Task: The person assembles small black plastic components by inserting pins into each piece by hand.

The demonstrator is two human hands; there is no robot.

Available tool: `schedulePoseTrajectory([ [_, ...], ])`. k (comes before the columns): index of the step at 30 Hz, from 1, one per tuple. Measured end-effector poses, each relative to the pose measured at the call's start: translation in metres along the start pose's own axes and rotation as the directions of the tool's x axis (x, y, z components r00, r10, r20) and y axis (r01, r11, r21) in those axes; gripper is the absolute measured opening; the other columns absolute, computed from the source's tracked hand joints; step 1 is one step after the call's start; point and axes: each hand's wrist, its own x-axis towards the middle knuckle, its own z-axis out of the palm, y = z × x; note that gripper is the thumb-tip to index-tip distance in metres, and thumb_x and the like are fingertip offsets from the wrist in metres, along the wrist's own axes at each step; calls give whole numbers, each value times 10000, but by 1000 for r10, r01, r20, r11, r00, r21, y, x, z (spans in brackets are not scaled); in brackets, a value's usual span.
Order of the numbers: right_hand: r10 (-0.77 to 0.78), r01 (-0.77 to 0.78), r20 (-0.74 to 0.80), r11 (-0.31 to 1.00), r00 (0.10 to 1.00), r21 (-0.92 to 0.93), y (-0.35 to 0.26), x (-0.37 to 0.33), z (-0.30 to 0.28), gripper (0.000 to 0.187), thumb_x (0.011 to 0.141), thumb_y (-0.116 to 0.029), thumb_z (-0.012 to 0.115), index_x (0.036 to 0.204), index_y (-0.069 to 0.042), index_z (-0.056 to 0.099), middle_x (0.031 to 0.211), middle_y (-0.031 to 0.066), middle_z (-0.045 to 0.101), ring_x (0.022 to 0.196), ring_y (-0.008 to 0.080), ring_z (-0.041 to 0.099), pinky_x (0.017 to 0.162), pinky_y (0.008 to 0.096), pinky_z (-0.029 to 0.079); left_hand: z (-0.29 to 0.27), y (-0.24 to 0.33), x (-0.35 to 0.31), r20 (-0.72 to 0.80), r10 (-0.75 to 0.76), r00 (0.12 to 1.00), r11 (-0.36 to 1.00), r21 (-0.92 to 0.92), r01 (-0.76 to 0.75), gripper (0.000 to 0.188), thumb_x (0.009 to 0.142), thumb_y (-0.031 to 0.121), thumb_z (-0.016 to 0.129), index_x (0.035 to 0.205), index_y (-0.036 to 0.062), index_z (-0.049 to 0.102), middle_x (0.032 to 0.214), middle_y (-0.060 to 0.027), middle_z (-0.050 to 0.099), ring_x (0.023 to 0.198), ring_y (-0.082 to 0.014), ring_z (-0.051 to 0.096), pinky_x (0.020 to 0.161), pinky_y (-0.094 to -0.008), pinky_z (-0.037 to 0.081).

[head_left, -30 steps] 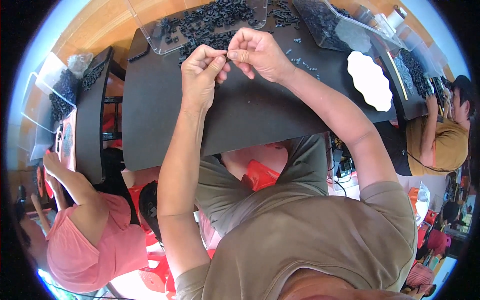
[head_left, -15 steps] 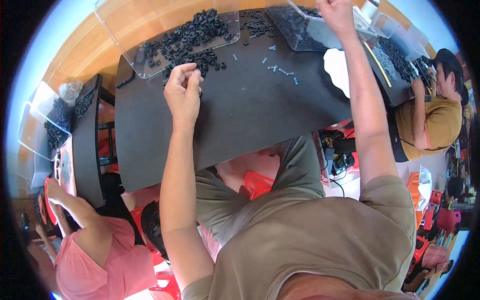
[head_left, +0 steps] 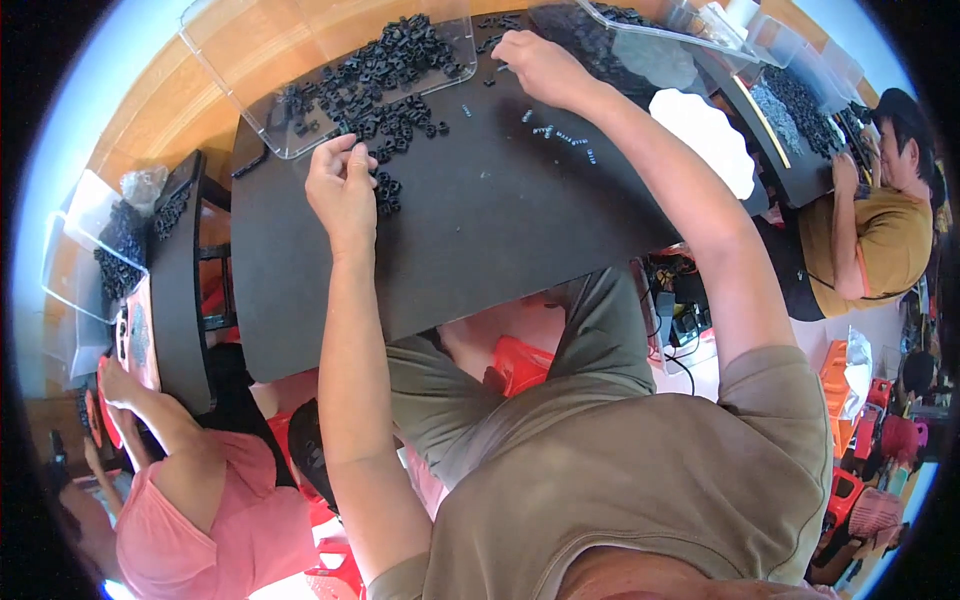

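My left hand is over the left part of the table, its fingers curled in toward the thumb; whatever it may hold is hidden. Beside it lies a heap of small black plastic parts, with a few more by the wrist. At the far edge of the table my right hand reaches across, fingertips pinched together next to some loose black parts. Anything between those fingertips is too small to make out. Several tiny silvery coils, like springs, lie scattered between my hands.
A clear plastic bin lies tipped at the far left with black parts spilling out. Another clear bin stands far right, near a white wavy-edged sheet. People work at side tables, one in pink, one in a brown shirt.
My right hand has come down and left from the bin at the upper right to the loose black parts. My left hand has shifted slightly left, uncovering black parts by its wrist.
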Motion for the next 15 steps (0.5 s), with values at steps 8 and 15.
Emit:
schedulePoseTrajectory([
  [8,19,1,248,997,969,-79,4,3,25,165,710,54,528,861,11,580,919,135,570,945,309,550,788,399,486,-2,3,2,-40,-20,999,1000,-18,20,117,849,74,547,919,-17,573,667,-56,596,532,-67,505,470,-197,402],
  [15,117,-138,276,989,954,58,-20,-7,6,149,696,34,565,836,-10,589,870,168,599,885,333,592,726,435,483,-2,7,1,-19,-44,999,999,8,44,105,856,75,535,907,-5,579,660,-50,591,524,-71,506,474,-199,408],
])
